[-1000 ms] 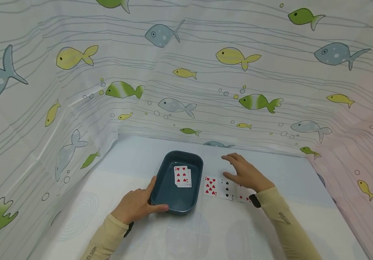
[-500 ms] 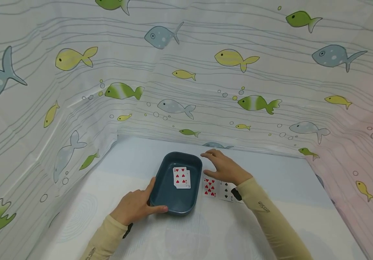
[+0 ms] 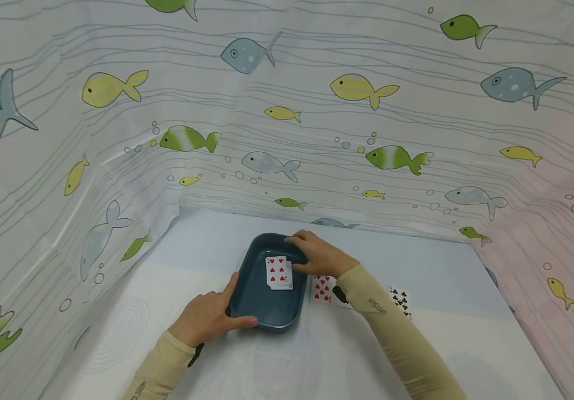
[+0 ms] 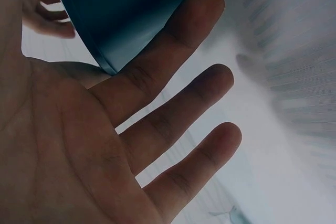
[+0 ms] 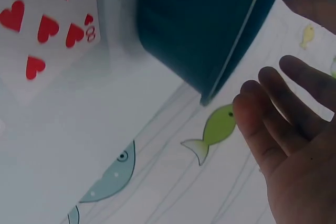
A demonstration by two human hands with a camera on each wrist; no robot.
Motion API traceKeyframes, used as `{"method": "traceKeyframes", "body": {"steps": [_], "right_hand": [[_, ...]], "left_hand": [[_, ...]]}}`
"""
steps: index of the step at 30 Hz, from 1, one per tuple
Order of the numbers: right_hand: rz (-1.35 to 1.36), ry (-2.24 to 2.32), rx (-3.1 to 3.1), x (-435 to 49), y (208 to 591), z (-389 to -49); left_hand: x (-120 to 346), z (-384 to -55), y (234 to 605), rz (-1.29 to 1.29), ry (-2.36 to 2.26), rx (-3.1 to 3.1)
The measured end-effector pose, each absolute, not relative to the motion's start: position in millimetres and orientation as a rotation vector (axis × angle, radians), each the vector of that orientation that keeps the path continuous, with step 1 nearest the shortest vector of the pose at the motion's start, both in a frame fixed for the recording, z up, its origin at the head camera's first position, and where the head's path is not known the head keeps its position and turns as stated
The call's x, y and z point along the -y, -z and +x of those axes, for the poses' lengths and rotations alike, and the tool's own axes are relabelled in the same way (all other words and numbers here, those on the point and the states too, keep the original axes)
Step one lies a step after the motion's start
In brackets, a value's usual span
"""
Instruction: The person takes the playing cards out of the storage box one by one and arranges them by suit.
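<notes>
Bracing the tray (image 3: 249, 300), just below the center of the head frame, is the left hand (image 3: 210, 316), its thumb along the near rim and forefinger up the left side. In the left wrist view three fingers spread nearly straight and clasp nothing, so this looks like light contact, not a grip. The right hand (image 3: 323, 254) hangs over the tray's upper right rim, fingers loosely bent, thumb apart, nothing visible between them. Its thumb tip lies close to the right edge of the pile (image 3: 279, 272); whether it touches, I cannot tell.

The pile lies face up on the tray floor, a six of hearts on top, the edges of others showing at right and below. On the table, right of the tray, are an eight of hearts (image 3: 322, 289) and a club card (image 3: 400, 299); the right sleeve (image 3: 379, 308) covers what lies between.

The step in hand seems to be a reach over the rim. To do it well, keep the left hand's pressure even at the tray's lower left corner, clear the right rim before lowering the fingers, and come at the pile from its edges, since thin flat cards could slide apart if pushed from above. Keep the sleeve off the table cards.
</notes>
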State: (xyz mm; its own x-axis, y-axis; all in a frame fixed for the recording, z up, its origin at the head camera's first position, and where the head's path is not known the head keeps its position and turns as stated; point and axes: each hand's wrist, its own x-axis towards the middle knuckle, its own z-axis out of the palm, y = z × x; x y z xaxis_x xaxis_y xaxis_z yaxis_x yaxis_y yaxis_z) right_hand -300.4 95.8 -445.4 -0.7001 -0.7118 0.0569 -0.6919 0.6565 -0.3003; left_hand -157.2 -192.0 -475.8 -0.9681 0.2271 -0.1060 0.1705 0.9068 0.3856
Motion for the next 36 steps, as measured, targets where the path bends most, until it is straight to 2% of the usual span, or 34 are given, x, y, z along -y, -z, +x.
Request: {"method": "traceKeyframes", "body": {"steps": [22, 36], "right_hand": [[-1.041, 0.283, -2.691, -51.4, 484.1, -313.4], [-0.959, 0.24, -2.651, -45.5, 480.1, -312.8]], "left_hand": [[194.5, -155.7, 474.7, 0.336, -0.604, -2.92], [193.6, -154.8, 474.3, 0.335, -0.614, -2.924]]}}
